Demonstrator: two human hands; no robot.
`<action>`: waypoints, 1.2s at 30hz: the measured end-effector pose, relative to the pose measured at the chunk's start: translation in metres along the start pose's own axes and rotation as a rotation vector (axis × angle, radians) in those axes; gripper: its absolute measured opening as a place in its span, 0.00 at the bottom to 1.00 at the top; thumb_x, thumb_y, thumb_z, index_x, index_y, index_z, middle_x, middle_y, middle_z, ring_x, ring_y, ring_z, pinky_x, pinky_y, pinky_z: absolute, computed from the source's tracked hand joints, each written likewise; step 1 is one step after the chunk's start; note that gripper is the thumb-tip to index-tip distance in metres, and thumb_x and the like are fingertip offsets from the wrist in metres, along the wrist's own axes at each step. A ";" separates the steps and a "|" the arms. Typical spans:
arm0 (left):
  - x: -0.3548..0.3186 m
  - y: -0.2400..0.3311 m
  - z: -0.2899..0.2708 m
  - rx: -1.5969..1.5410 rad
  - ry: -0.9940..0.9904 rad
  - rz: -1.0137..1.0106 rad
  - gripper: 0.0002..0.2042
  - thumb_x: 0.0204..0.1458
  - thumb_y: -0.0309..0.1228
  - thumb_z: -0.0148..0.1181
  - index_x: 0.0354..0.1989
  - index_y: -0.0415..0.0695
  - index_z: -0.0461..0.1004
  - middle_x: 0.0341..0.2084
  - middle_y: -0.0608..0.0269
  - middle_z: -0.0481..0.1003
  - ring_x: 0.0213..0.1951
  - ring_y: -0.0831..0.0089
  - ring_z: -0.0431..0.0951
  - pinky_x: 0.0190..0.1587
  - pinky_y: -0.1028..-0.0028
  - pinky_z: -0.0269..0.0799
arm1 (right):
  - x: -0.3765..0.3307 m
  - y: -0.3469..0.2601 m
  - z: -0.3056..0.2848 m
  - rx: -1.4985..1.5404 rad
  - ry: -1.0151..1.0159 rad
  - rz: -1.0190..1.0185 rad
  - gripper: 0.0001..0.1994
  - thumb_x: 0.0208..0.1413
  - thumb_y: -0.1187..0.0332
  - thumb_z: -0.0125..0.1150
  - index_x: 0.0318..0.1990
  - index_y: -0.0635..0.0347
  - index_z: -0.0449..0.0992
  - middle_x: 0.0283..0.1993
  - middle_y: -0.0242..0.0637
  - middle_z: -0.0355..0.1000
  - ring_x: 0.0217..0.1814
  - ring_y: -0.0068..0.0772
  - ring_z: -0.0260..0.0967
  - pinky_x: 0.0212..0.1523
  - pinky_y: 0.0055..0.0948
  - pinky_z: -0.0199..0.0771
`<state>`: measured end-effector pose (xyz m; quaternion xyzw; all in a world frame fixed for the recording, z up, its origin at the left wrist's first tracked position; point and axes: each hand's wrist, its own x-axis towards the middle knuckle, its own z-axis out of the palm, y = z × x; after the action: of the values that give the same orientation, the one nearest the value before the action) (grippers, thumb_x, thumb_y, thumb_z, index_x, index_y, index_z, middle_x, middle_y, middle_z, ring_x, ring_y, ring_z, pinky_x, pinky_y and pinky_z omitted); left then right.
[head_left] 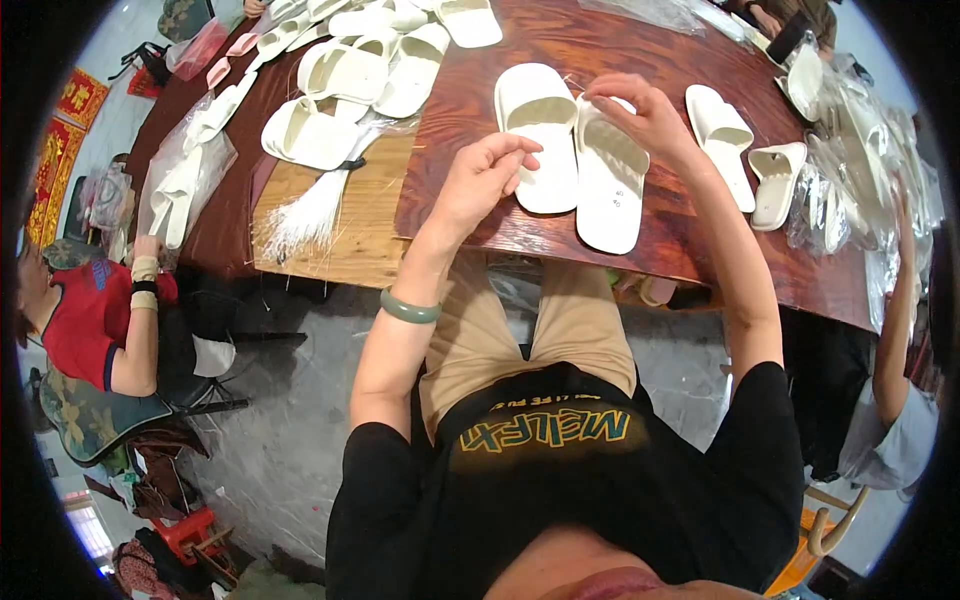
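two white slippers (549, 188) lie side by side, toes away, on the glossy red-brown table (450, 100). the left hand (484, 180), released with fingers loosely curled, is over the left slipper's outer edge; the right hand (645, 115) bends over the other's toe end (whether it grips anything, i cannot tell). white strands (312, 212) lie off to the left.

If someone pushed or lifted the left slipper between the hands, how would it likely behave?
The white slipper would probably slide, not roll, since it lies flat on the table. Its strap arches unsupported, suggesting springy material.
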<state>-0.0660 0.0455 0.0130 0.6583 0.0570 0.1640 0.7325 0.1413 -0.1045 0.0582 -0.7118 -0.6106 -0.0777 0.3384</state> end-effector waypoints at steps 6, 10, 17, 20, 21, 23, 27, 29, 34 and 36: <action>-0.008 0.015 0.025 -0.126 0.074 0.021 0.11 0.56 0.24 0.48 0.45 0.35 0.58 0.31 0.55 0.76 0.20 0.84 0.66 0.23 0.84 0.63 | -0.006 -0.067 0.016 0.519 -0.246 0.326 0.12 0.54 0.63 0.59 0.40 0.62 0.78 0.34 0.34 0.76 0.38 0.20 0.70 0.41 0.23 0.70; -0.010 0.010 0.029 -0.169 0.141 -0.039 0.12 0.56 0.24 0.50 0.46 0.34 0.58 0.32 0.53 0.76 0.22 0.82 0.71 0.23 0.84 0.63 | -0.009 -0.058 0.024 0.716 -0.297 0.433 0.10 0.54 0.68 0.59 0.40 0.63 0.78 0.34 0.32 0.76 0.38 0.17 0.69 0.41 0.22 0.70; -0.017 0.011 0.019 -0.051 0.005 -0.174 0.08 0.55 0.29 0.53 0.38 0.37 0.69 0.31 0.56 0.77 0.21 0.81 0.74 0.18 0.86 0.60 | -0.009 -0.048 0.026 0.595 -0.141 0.289 0.07 0.52 0.73 0.59 0.38 0.63 0.78 0.34 0.29 0.75 0.38 0.18 0.69 0.41 0.20 0.69; -0.019 0.011 0.018 -0.086 0.046 -0.160 0.08 0.55 0.30 0.54 0.37 0.38 0.71 0.30 0.56 0.77 0.21 0.81 0.74 0.18 0.86 0.60 | -0.010 -0.044 0.022 0.636 -0.051 0.267 0.08 0.52 0.76 0.58 0.40 0.65 0.77 0.37 0.29 0.74 0.41 0.18 0.69 0.44 0.19 0.69; -0.020 0.012 0.017 -0.125 0.058 -0.152 0.08 0.55 0.30 0.54 0.37 0.38 0.71 0.29 0.57 0.77 0.21 0.81 0.74 0.18 0.86 0.60 | -0.011 -0.042 0.019 0.690 -0.015 0.321 0.08 0.52 0.75 0.59 0.40 0.64 0.77 0.37 0.29 0.74 0.40 0.17 0.68 0.44 0.19 0.69; -0.023 0.014 0.016 -0.137 0.073 -0.143 0.07 0.55 0.30 0.54 0.36 0.38 0.71 0.29 0.57 0.77 0.21 0.81 0.74 0.18 0.86 0.59 | -0.017 -0.039 0.015 0.750 0.029 0.400 0.09 0.52 0.74 0.59 0.40 0.64 0.76 0.37 0.28 0.74 0.40 0.17 0.68 0.43 0.19 0.68; -0.022 0.015 0.013 -0.151 0.078 -0.186 0.07 0.54 0.30 0.54 0.35 0.37 0.70 0.29 0.56 0.77 0.21 0.81 0.74 0.17 0.86 0.59 | -0.021 -0.030 0.009 0.681 0.021 0.407 0.08 0.53 0.76 0.58 0.40 0.64 0.76 0.38 0.28 0.74 0.40 0.15 0.68 0.42 0.17 0.69; -0.021 0.017 0.015 -0.146 0.083 -0.229 0.07 0.54 0.29 0.54 0.35 0.37 0.70 0.28 0.56 0.77 0.20 0.80 0.74 0.16 0.86 0.58 | -0.020 -0.028 0.010 0.593 0.034 0.382 0.09 0.54 0.74 0.57 0.41 0.66 0.76 0.38 0.30 0.74 0.39 0.18 0.69 0.41 0.19 0.70; -0.004 0.018 0.015 -0.097 0.115 -0.283 0.08 0.54 0.29 0.52 0.35 0.36 0.70 0.28 0.53 0.77 0.18 0.77 0.75 0.13 0.85 0.57 | 0.026 0.006 0.019 0.014 0.053 0.030 0.13 0.58 0.67 0.52 0.45 0.67 0.73 0.45 0.41 0.73 0.47 0.31 0.70 0.47 0.26 0.68; 0.016 0.015 0.025 -0.109 0.153 -0.255 0.09 0.52 0.28 0.51 0.36 0.34 0.69 0.28 0.52 0.77 0.18 0.75 0.75 0.12 0.84 0.56 | 0.042 0.026 0.034 0.165 -0.029 0.058 0.16 0.60 0.63 0.48 0.48 0.66 0.71 0.47 0.42 0.72 0.50 0.34 0.68 0.50 0.27 0.65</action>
<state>-0.0457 0.0284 0.0335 0.5904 0.1869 0.1222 0.7756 0.1655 -0.0513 0.0442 -0.6998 -0.5989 -0.0071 0.3893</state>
